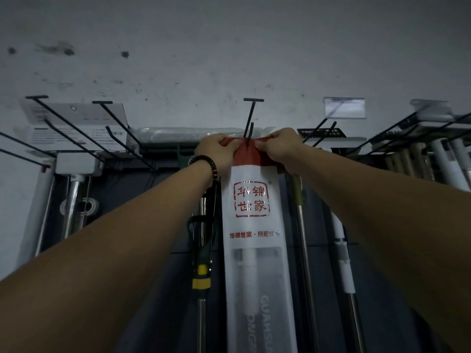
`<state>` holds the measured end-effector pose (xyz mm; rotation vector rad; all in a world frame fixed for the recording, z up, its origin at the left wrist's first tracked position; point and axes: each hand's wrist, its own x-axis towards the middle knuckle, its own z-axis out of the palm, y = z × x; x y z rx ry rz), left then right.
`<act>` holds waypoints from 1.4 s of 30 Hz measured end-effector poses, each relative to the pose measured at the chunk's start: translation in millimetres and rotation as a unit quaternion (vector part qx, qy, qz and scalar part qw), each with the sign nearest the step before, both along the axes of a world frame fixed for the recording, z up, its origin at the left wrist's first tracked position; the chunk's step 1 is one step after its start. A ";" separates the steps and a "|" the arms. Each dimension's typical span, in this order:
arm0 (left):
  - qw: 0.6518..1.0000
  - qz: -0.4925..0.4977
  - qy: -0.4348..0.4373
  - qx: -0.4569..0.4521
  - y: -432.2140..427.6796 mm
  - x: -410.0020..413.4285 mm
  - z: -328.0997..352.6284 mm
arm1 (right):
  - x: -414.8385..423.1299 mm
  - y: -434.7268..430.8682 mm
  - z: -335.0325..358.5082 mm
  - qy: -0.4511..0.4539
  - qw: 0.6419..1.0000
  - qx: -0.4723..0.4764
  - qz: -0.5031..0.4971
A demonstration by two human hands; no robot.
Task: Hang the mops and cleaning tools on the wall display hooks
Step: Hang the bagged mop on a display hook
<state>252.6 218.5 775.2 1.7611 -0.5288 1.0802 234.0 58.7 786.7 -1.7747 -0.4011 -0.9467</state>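
Note:
A long white plastic mop package (pixel 254 225) with red characters and a red top strip hangs down in front of me. My left hand (pixel 216 151) pinches the red strip's left corner. My right hand (pixel 280 146) pinches its right corner. Both hold the strip up at a black wire display hook (pixel 251 131), whose tip pokes through the strip's middle. The mop handle shows through the clear lower part of the bag.
Empty black hooks (pixel 76 128) jut from the wall at left. A wrapped mop head (pixel 188 135) hangs behind my left hand. A green and yellow handled tool (pixel 201 271) and metal poles (pixel 305 250) hang beside the package. More poles (pixel 420 159) crowd the right hooks.

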 end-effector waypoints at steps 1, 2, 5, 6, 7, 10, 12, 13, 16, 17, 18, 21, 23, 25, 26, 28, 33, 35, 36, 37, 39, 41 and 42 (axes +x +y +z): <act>1.000 -0.009 0.010 -0.006 0.2 1.6 0.8 | -1.4 -0.7 -0.3 -0.004 1.000 -0.002 -0.001; 1.000 -0.015 0.024 -0.010 0.4 0.3 0.5 | -3.4 -2.1 -0.8 -0.005 1.000 -0.005 -0.001; 0.998 -0.010 0.060 -0.010 3.0 -3.6 -2.6 | -10.1 -11.6 -7.4 0.017 1.000 -0.015 0.012; 0.998 -0.003 0.065 -0.010 2.8 -6.6 -6.1 | -12.5 -17.3 -11.0 0.023 0.999 -0.025 0.008; 0.998 0.013 0.065 -0.008 1.5 -9.9 -11.1 | -14.3 -24.1 -15.8 0.026 0.999 -0.040 -0.003; 0.993 0.115 -0.008 0.006 -6.2 -28.8 -37.3 | -22.4 -46.5 -40.2 0.025 0.996 -0.080 -0.012; 0.992 0.113 -0.060 0.022 -17.3 -40.7 -64.4 | -29.0 -61.8 -66.2 0.028 0.996 -0.088 -0.005; 0.993 0.087 -0.073 0.031 -24.6 -44.9 -81.0 | -33.0 -69.2 -81.6 0.035 0.995 -0.095 -0.012; 0.995 0.020 -0.051 0.083 -52.4 -58.2 -142.5 | -49.7 -91.1 -137.6 0.070 0.990 -0.116 -0.024; 0.993 0.008 -0.041 0.111 -62.2 -62.5 -165.4 | -55.8 -99.4 -158.4 0.082 0.989 -0.123 -0.026; 0.991 -0.006 -0.025 0.135 -72.4 -66.3 -188.6 | -62.5 -108.0 -179.9 0.095 0.986 -0.131 -0.031; 0.981 -0.052 0.051 0.177 -104.5 -75.9 -262.2 | -78.4 -140.6 -249.9 0.145 0.979 -0.136 -0.047; 0.972 -0.089 0.097 0.193 -127.1 -82.4 -310.7 | -88.6 -164.6 -299.7 0.179 0.973 -0.132 -0.057; 0.958 -0.128 0.154 0.204 -152.6 -89.8 -359.0 | -100.9 -191.1 -350.8 0.216 0.966 -0.125 -0.066; 0.948 -0.148 0.188 0.208 -165.6 -94.1 -382.2 | -107.8 -203.7 -375.9 0.232 0.963 -0.119 -0.066; 0.929 -0.180 0.241 0.217 -191.1 -103.6 -428.0 | -123.6 -227.4 -424.9 0.256 0.958 -0.107 -0.074; 0.888 -0.206 0.331 0.245 -242.1 -123.7 -542.3 | -154.8 -281.5 -555.6 0.341 0.932 -0.070 -0.105; 0.863 -0.219 0.373 0.262 -256.2 -131.1 -584.8 | -168.7 -298.7 -611.1 0.381 0.914 -0.069 -0.118; 0.849 -0.222 0.392 0.277 -262.0 -133.9 -606.5 | -177.7 -304.8 -636.9 0.409 0.901 -0.071 -0.122; 0.833 -0.221 0.411 0.297 -267.1 -137.2 -626.4 | -185.9 -309.8 -662.6 0.442 0.885 -0.064 -0.127; 0.802 -0.215 0.451 0.326 -274.7 -140.5 -670.8 | -200.8 -315.1 -710.9 0.508 0.848 -0.071 -0.132; 0.777 -0.206 0.483 0.346 -278.6 -148.7 -710.2 | -212.3 -313.1 -756.3 0.565 0.809 -0.100 -0.130; 0.767 -0.199 0.495 0.357 -279.2 -155.1 -726.0 | -217.0 -310.7 -777.9 0.586 0.794 -0.104 -0.124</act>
